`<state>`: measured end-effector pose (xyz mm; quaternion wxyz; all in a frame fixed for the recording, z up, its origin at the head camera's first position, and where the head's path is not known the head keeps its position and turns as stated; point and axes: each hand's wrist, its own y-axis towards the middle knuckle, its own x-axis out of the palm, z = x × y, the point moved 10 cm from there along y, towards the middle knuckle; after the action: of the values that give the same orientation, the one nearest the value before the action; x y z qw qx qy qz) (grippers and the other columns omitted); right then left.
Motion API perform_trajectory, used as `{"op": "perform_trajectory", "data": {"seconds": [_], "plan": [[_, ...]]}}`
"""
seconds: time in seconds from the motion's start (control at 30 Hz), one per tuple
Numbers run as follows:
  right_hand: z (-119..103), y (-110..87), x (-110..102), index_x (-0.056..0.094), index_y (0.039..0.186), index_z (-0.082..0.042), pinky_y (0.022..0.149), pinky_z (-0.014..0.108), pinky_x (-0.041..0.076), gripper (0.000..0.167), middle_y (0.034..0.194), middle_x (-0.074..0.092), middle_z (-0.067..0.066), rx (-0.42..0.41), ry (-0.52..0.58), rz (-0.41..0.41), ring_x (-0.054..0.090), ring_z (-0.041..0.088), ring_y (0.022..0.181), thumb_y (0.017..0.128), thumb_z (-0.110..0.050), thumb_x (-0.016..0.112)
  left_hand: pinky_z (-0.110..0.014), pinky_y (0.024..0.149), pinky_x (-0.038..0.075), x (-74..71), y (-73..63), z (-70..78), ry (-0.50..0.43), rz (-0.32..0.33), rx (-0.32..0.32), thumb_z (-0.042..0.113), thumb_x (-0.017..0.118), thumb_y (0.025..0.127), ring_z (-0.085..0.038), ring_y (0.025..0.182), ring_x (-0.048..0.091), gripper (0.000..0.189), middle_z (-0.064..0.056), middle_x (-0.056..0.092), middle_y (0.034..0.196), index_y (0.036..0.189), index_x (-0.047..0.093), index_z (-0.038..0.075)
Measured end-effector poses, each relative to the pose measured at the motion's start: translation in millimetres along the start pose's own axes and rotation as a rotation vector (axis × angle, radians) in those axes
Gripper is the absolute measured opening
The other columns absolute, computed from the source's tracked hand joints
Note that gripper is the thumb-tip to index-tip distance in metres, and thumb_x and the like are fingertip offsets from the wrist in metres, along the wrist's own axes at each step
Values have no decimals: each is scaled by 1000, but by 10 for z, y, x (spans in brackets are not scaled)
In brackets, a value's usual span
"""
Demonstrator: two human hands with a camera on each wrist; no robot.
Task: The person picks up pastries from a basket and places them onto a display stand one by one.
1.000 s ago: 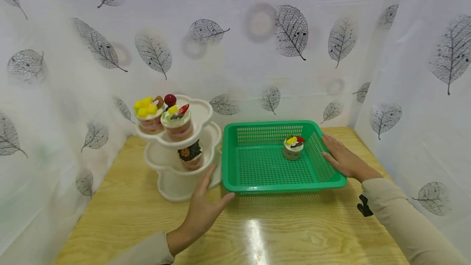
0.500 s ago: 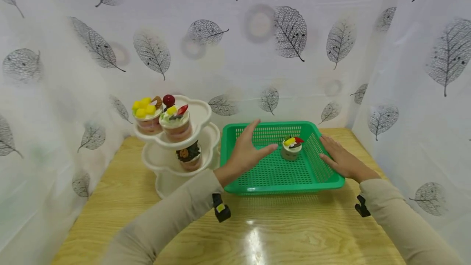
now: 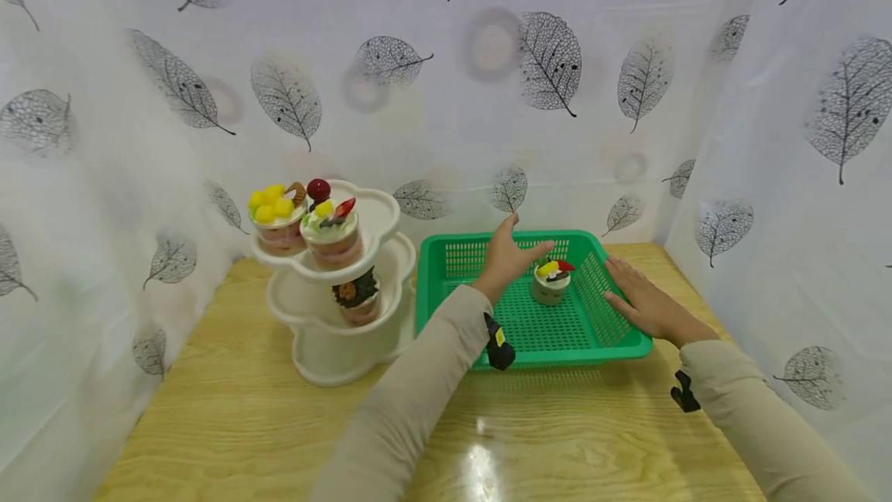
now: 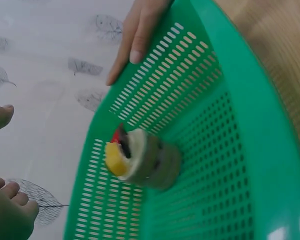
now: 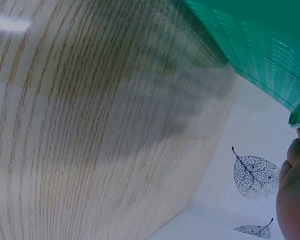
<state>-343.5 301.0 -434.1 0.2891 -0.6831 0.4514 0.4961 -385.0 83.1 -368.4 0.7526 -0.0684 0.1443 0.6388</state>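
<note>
A small dessert cup (image 3: pixel 550 287) topped with yellow and red fruit pieces stands inside the green plastic basket (image 3: pixel 446 359), toward its right end. Over the basket, just left of the cup, is my left hand (image 3: pixel 509 258), thumb and fingers spread apart with nothing between them. In the left wrist view the cup (image 4: pixel 157 162) appears beyond the thumb and fingers. My right hand (image 3: pixel 648 300) rests on the basket's right rim with its fingers straight. The right wrist view catches only part of that hand (image 5: pixel 295 195) beside the rim.
To the basket's left stands a white tiered stand (image 3: pixel 379 215). On its top tier are a cup with yellow cubes (image 3: pixel 279 227), a cup with a red slice (image 3: pixel 333 237) and a dark red cherry (image 3: pixel 319 190); a dark-topped cup (image 3: pixel 358 297) sits below. Leaf-printed sheeting (image 3: pixel 446 130) encloses the wooden table (image 3: pixel 230 409).
My left hand has moved from beside the tiered stand, up and to the right, over the basket toward the dessert cup. My right hand has stayed on the basket's rim.
</note>
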Motion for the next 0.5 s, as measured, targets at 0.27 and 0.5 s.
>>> {"op": "perform_trajectory", "data": {"seconds": [0.27, 0.5], "plan": [[-13, -9, 23, 8, 152, 2, 116, 58, 2, 67, 157, 6, 27, -2, 18, 7, 4, 47, 143, 104, -34, 38, -44, 105, 41, 221, -35, -330, -85, 58, -125, 34, 74, 85, -26, 137, 37, 79, -6, 38, 150, 149, 33, 14], [-42, -9, -13, 10, 152, 3, 117, 56, 2, 66, 156, 9, 29, -19, 14, 26, 6, 48, 142, 104, -32, 39, -47, 106, 40, 411, -93, -508, -141, 11, -171, 27, 75, 84, -30, 137, 37, 81, -10, 35, 152, 150, 31, 12]]}}
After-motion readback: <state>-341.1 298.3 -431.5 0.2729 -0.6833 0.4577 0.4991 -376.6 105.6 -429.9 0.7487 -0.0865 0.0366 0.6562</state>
